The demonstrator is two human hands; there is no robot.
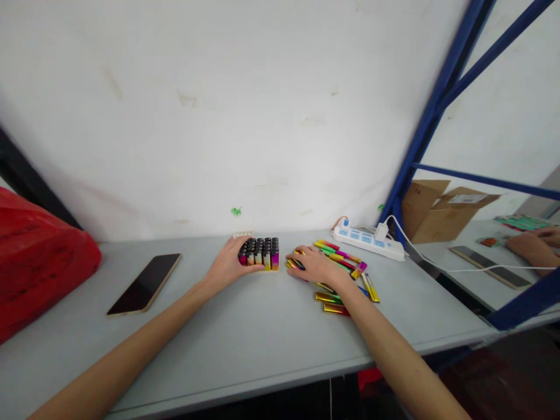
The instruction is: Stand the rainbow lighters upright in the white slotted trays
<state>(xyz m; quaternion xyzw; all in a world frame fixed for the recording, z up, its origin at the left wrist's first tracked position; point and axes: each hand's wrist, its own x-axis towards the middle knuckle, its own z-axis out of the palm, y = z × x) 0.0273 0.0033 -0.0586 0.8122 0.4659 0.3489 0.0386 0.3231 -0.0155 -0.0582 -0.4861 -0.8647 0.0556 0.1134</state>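
Note:
Several upright lighters with black tops [268, 254] stand in a tight block near the wall, with a white ridged piece [243, 234] at their back left. My left hand [231, 261] is wrapped round the block's left side, thumb along the front. To the right, my right hand [311, 264] has its fingers curled over shiny gold lighters [294, 264] at the left edge of a loose pile. The pile of metallic, multicoloured lighters [335, 297] lies flat around and partly under my right hand and wrist.
A phone [145, 284] and a red bag [41, 262] are on the left of the grey table [245, 344]. A white power strip [368, 242] lies behind the pile. Beyond the blue frame [426, 125] are a cardboard box [441, 211] and another person's hands [531, 246].

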